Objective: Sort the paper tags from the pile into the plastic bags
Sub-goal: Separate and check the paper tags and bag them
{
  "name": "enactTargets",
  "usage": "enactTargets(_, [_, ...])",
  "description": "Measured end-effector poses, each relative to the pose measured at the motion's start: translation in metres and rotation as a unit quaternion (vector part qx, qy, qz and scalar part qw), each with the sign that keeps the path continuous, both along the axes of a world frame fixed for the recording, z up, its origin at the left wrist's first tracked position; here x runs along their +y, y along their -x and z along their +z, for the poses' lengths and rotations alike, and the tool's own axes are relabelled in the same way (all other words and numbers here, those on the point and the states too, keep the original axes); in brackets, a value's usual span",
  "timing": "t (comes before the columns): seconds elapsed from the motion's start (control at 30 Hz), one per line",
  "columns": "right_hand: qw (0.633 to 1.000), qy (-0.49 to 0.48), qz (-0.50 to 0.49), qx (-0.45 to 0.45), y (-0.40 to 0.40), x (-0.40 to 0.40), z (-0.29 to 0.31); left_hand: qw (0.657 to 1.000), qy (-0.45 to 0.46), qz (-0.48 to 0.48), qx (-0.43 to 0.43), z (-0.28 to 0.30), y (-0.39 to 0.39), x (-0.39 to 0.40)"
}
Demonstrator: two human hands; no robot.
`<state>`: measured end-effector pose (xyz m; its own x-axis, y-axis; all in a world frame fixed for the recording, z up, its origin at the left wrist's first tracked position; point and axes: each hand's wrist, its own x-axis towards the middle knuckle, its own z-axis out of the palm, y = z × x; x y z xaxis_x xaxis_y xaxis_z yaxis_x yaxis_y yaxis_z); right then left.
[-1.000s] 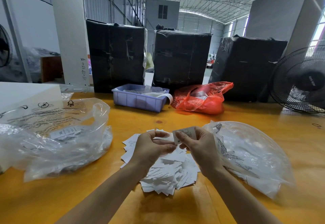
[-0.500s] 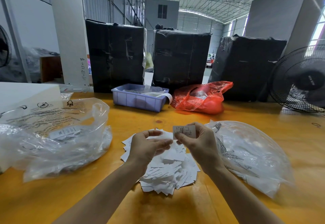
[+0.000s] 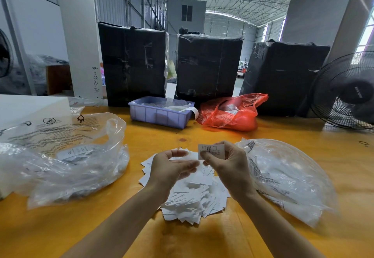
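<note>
While the right hand pinches one paper tag between thumb and fingers and holds it upright above the pile, the step in hand seems to be reading the print to decide where it belongs. The left hand hovers just beside it, its fingers loosely curved and apart, holding nothing that I can see. The pile lies on the desk between two clear plastic bags: the left bag and the right bag, both with some tags inside. The next move probably calls for carrying the tag to the opening of the matching bag and letting go, then picking one more tag from the pile
</note>
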<state>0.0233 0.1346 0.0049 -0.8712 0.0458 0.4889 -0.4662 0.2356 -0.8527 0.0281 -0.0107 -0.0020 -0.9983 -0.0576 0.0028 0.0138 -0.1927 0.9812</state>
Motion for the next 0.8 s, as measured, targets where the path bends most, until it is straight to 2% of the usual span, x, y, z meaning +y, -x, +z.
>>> enactTargets(0.53, [0.997,-0.066,-0.036,0.03,-0.0008,-0.0002,-0.0054,1.0,0.004,-0.012,0.0,-0.001,0.0014,0.0009])
enactTargets(0.7, [0.997,-0.07,-0.019,0.012,-0.0016,-0.0004,-0.0043,1.0,0.0,-0.011,0.007,-0.0007,0.0013,0.0])
enactTargets(0.8, [0.998,-0.041,0.024,-0.037,-0.0009,0.0,-0.003,1.0,-0.001,-0.01,0.007,0.0002,0.0006,-0.0008])
